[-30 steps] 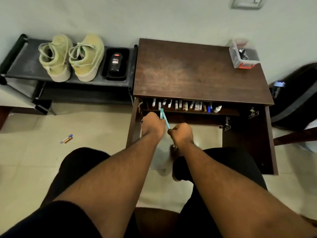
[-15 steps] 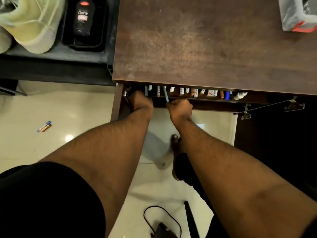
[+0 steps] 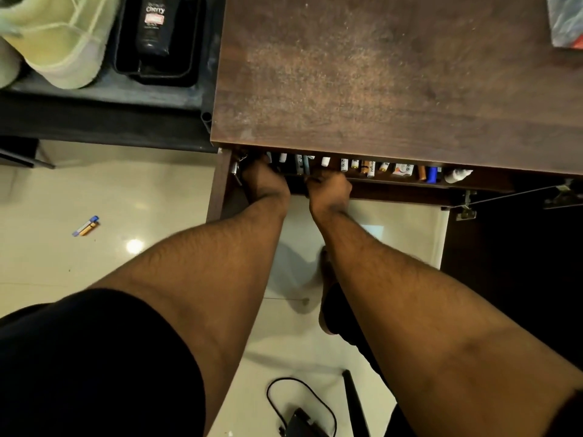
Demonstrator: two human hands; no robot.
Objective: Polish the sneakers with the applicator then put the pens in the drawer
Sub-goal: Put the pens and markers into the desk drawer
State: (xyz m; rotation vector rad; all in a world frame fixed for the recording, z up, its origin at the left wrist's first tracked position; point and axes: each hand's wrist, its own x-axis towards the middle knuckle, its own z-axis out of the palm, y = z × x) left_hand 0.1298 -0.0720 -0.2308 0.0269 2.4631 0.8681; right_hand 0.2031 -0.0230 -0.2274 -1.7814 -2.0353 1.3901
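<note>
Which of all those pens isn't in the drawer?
The blue-and-orange pen lying alone on the pale floor tiles, left of the desk. All the others stand in a row inside the open drawer under the desktop, where both hands are busy.

Both hands reach into the open drawer (image 3: 394,181) beneath the wooden tabletop (image 3: 378,74): left hand (image 3: 265,181) at its left end, right hand (image 3: 329,189) curled beside a teal pen (image 3: 305,164).

I see warm, dim indoor light from overhead; a lamp glare spot sits on the floor (image 3: 135,246) at left. Deep shadow swallows the right edge. The sneaker (image 3: 60,42) at upper left blurs softly, and wide-angle bending stretches the edges.
</note>
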